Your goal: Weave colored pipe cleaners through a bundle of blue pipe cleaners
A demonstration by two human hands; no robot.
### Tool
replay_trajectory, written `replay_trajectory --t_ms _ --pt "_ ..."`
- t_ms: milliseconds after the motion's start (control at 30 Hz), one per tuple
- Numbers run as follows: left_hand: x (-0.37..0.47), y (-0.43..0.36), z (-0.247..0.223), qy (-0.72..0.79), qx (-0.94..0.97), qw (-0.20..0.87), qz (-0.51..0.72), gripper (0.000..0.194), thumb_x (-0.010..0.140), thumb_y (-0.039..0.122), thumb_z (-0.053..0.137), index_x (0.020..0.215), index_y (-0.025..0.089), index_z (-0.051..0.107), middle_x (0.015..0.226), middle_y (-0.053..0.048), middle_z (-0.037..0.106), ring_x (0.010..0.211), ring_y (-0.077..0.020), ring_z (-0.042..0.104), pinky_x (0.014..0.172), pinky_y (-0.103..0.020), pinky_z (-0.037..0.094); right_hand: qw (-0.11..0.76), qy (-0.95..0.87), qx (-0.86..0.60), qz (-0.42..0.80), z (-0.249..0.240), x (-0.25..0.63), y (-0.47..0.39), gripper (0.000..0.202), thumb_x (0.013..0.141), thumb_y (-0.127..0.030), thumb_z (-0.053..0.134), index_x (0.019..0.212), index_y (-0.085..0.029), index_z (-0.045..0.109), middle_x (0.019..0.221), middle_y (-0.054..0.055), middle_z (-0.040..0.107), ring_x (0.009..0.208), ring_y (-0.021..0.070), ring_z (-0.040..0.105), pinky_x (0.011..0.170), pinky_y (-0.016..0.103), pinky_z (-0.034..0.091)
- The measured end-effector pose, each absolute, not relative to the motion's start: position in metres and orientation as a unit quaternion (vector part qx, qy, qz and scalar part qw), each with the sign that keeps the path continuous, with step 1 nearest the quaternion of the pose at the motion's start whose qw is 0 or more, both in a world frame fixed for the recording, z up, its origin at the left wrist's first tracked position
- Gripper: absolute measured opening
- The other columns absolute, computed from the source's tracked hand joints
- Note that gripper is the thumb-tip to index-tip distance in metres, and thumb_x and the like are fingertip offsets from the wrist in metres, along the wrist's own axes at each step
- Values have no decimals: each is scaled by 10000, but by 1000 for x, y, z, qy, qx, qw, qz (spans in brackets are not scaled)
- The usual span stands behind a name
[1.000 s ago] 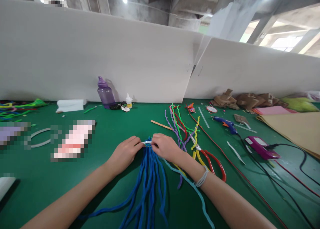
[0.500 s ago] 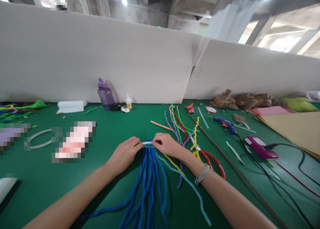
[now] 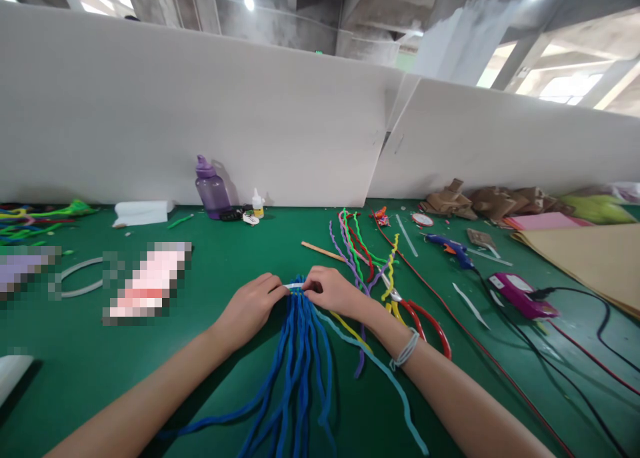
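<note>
Head view: thumb and fingertips of the left hand (image 3: 253,307) are pinched together on the left end of a narrow, flat white strip (image 3: 294,286); those of the right hand (image 3: 334,291), arched, meet at its right end. The strip lies crosswise over the upper part of a bundle of long blue cord-like strands (image 3: 299,318), which fan toward the lower edge. Beside them, a wavy light-blue strand (image 3: 401,395) trails left of the right forearm. Farther right lie red-handled metal scissors (image 3: 439,328), partly hidden by that forearm. A translucent purple bottle (image 3: 214,198) stands at the rear of the green tabletop (image 3: 75,358).
</note>
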State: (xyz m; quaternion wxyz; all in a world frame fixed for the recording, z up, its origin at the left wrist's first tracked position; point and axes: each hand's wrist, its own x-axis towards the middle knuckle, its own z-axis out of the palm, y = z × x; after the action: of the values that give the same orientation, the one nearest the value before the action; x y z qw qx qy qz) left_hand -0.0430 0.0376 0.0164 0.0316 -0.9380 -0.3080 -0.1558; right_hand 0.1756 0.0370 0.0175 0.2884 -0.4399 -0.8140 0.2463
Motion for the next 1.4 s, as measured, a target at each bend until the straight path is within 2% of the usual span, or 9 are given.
replay_trajectory --t_ms 167,367,500,767,1400 --pt "-43 38 16 -312 -939 26 -145 253 923 84 373 968 137 615 859 -67 559 840 -194 477 756 -322 442 291 -812 -436 255 17 177 38 159 698 2 585 743 -137 650 711 -19 533 618 84 498 595 194 381" --pt "-43 38 15 -306 -937 32 -164 261 917 84 370 959 140 622 849 -68 565 825 -186 482 736 -315 442 281 -808 -444 266 18 177 38 81 726 -62 628 733 -143 633 711 -20 534 622 88 499 601 201 383" --pt "-43 38 16 -307 -938 27 -158 262 911 73 372 969 147 617 859 -65 562 835 -189 481 746 -314 438 270 -806 -447 276 20 175 37 124 709 -28 617 758 -142 616 732 -21 524 628 87 498 605 198 385" --pt "-44 37 15 -316 -939 23 -136 252 921 72 368 976 143 604 873 -66 550 843 -204 472 745 -320 423 251 -830 -445 222 19 172 35 135 708 -24 588 766 -146 584 751 -8 510 719 123 492 687 233 384" --pt "-44 39 15 -317 -938 26 -137 250 913 59 376 978 145 602 874 -60 546 839 -203 470 739 -320 421 248 -833 -449 206 15 170 33 93 748 -99 633 778 -148 560 768 -6 493 747 134 472 705 250 368"
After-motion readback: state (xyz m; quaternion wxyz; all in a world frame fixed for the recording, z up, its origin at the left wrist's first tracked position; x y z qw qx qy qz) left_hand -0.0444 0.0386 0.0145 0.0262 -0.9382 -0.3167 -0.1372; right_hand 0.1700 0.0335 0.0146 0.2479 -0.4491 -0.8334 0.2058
